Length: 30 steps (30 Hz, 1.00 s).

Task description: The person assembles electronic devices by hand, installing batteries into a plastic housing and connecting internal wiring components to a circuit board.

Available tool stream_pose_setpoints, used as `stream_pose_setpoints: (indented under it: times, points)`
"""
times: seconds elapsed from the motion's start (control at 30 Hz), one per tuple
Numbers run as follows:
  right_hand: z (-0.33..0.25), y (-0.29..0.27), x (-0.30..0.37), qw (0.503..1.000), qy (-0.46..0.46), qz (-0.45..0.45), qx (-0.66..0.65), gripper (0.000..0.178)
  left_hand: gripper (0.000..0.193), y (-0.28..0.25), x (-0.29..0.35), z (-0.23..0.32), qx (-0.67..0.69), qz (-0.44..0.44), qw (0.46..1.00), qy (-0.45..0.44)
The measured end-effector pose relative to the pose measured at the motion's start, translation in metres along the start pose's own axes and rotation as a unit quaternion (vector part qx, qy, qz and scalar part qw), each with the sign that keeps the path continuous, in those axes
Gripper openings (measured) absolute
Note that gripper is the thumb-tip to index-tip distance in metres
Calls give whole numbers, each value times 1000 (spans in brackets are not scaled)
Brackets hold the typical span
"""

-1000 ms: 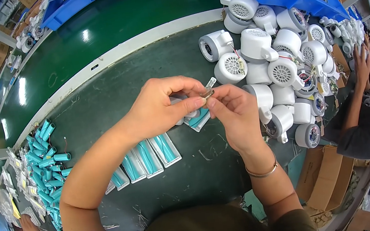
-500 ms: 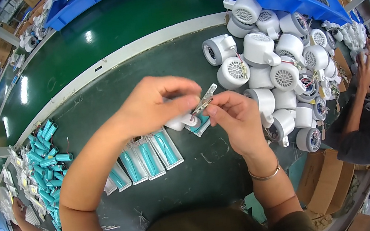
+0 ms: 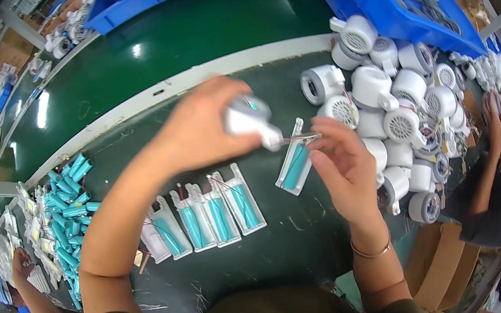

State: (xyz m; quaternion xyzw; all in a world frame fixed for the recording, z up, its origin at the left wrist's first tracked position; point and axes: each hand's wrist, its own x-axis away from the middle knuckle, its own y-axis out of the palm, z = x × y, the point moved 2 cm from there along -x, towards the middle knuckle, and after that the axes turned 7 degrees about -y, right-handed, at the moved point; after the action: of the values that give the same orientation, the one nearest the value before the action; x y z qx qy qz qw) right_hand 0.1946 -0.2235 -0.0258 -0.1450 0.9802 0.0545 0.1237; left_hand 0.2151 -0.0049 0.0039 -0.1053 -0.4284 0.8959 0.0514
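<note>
My left hand [image 3: 204,124], smeared by motion, is wrapped round a white and grey fan head [image 3: 246,122] tilted above the table. A thin lead runs from the fan head's short neck to a small circuit board [image 3: 305,138], which the fingertips of my right hand [image 3: 350,171] pinch. Below the board, a white handle shell [image 3: 288,184] lies on the table with a teal cylindrical battery [image 3: 295,166] in it. Several more such shells [image 3: 253,223] with teal batteries lie in a row to the left.
White fan heads [image 3: 400,126] are heaped on the right, below a blue bin [image 3: 436,21] of grey rings. Teal batteries [image 3: 68,227] lie piled on the left. A green belt [image 3: 200,29] runs behind a pale rail [image 3: 158,92]. Other people work at both sides; a cardboard box [image 3: 432,265] stands lower right.
My left hand has lifted the fan head up, turning it. The right hand has drawn slightly right with the circuit board, exposing the shell and battery beneath. The whole view has shifted a little.
</note>
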Motion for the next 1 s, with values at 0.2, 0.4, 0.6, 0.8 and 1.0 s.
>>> stream_pose_setpoints:
  times: [0.2, 0.4, 0.6, 0.8, 1.0]
  points:
    - [-2, -2, 1, 1000, 8, -19, 0, 23, 57, -98, 4, -116, -100, 265, 927, -247]
    - [10, 4, 2, 998, 37, -50, 18, 19, 57, -134, 65, -179, -287, 273, 887, -237]
    - [2, 24, -5, 952, 3, -249, 179, 19, 46, -82, 104, -27, -148, -144, 978, -29]
    - [-2, 47, 5, 905, -53, -337, 253, 21, 47, -69, 140, 8, -65, -141, 981, -115]
    - [-6, 40, 23, 908, -58, -341, 237, 21, 37, -145, 123, -115, -224, 115, 926, -282]
